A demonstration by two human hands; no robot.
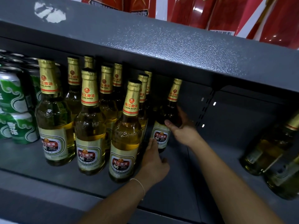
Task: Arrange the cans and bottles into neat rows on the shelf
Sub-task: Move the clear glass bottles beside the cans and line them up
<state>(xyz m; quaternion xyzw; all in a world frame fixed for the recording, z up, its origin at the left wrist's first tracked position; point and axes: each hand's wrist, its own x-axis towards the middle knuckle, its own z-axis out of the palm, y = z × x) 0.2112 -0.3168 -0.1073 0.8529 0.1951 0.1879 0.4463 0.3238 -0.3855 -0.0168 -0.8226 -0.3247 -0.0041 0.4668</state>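
Several gold-capped Pearl River beer bottles stand in rows on the grey shelf (178, 183). The front three (55, 120) (90, 126) (127, 135) stand in a slanted line. Farther back, one bottle (163, 122) stands apart on the right. My right hand (181, 126) grips its body, thumb in front, fingers behind. My left hand (153, 162) reaches in low between the front bottle and that bottle; its fingertips touch near the label's bottom. Whether it grips anything is hidden. Green cans (14, 97) (22, 128) are stacked at the left.
The upper shelf's thick grey edge (161, 50) overhangs the bottle tops, with red boxes (226, 12) on it. Two more bottles (271, 147) (288, 178) stand at the far right. Bare shelf lies between them and my hands.
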